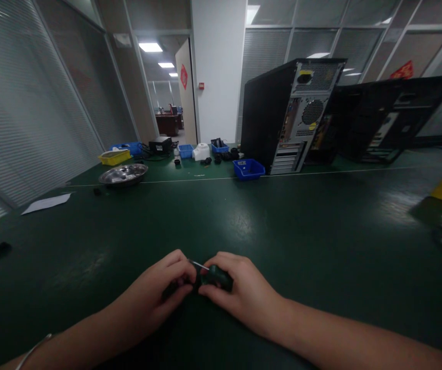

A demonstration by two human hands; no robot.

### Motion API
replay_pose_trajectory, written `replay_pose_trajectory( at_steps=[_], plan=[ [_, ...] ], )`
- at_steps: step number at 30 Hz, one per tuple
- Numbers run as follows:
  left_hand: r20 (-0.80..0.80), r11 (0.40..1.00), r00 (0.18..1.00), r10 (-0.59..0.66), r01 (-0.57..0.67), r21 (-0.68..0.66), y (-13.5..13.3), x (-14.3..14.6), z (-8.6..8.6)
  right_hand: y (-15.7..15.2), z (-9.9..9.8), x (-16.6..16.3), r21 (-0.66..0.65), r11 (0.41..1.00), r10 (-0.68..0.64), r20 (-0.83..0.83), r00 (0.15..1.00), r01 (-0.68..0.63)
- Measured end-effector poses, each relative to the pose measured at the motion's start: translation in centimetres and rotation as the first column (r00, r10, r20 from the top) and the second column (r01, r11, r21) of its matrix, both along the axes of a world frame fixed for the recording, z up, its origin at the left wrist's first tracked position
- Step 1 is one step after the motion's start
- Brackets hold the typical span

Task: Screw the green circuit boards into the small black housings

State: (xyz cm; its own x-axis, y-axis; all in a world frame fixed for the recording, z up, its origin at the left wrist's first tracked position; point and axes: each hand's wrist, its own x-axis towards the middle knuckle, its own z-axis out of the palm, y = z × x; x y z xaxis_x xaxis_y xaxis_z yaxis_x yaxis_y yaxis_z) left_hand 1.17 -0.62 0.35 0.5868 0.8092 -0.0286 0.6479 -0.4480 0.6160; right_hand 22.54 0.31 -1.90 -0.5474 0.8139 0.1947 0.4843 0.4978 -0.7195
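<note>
While R hand (242,282) grips 1 dk.-handled tool (221,277), its metal shaft (199,265) points twd. L hand (162,278).
Handle lies btwn. R thumb & fingers; shaft end is at curled L fingers, hold unclear. Farther back on green table (205,221), at L: 1 steel bowl (123,174), 1 white sheet (46,203).

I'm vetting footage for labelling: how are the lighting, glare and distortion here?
Head view throughout: dim overall, though ceiling lights look washed out; pale glare patches on the green tabletop; wide-angle stretch, with the computer tower appearing to lean; the dark handle in the right hand lacks clear detail.
</note>
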Motion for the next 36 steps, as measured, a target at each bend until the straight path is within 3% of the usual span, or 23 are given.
replay_pose_trajectory(
  at_steps=[7, 13, 19, 22, 26, 30, 36],
  plan=[
    [0.162, 1.000, 0.987, 0.000, -0.004, 0.024, 0.3, -0.5, -1.0, 0.1, 0.0, 0.0, -0.042, 0.999, -0.006, -0.153, 0.988, 0.000],
    [0.122, 0.998, 0.992, 0.021, -0.028, 0.060, 0.5, -0.7, -2.1, 0.6, 0.0, 0.1, -0.086, 0.990, -0.134, -0.325, 0.936, 0.112],
    [0.141, 0.998, 0.989, -0.040, 0.032, 0.059, 0.7, -0.6, -2.0, 1.0, -0.1, -0.2, -0.163, 0.984, -0.129, -0.351, 0.927, 0.075],
    [0.243, 0.999, 0.970, 0.009, 0.001, -0.039, 0.5, -0.6, -1.3, 0.8, 0.0, 0.0, -0.113, 0.993, -0.071, -0.350, 0.934, 0.033],
    [0.351, 0.965, 0.932, 0.087, 0.008, -0.262, 0.4, -0.5, -0.5, 0.6, 0.0, 0.3, -0.024, 0.998, 0.053, -0.333, 0.941, -0.064],
    [0.553, 0.888, 0.806, 0.211, 0.079, -0.453, 0.6, -0.3, -1.0, 0.4, 0.0, 0.3, 0.044, 0.988, 0.155, -0.304, 0.940, -0.148],
    [0.647, 0.759, 0.673, 0.358, 0.194, -0.621, 0.5, 0.2, -1.9, -0.1, 0.3, 0.1, 0.100, 0.986, 0.159, -0.342, 0.926, -0.132]
  ],
)
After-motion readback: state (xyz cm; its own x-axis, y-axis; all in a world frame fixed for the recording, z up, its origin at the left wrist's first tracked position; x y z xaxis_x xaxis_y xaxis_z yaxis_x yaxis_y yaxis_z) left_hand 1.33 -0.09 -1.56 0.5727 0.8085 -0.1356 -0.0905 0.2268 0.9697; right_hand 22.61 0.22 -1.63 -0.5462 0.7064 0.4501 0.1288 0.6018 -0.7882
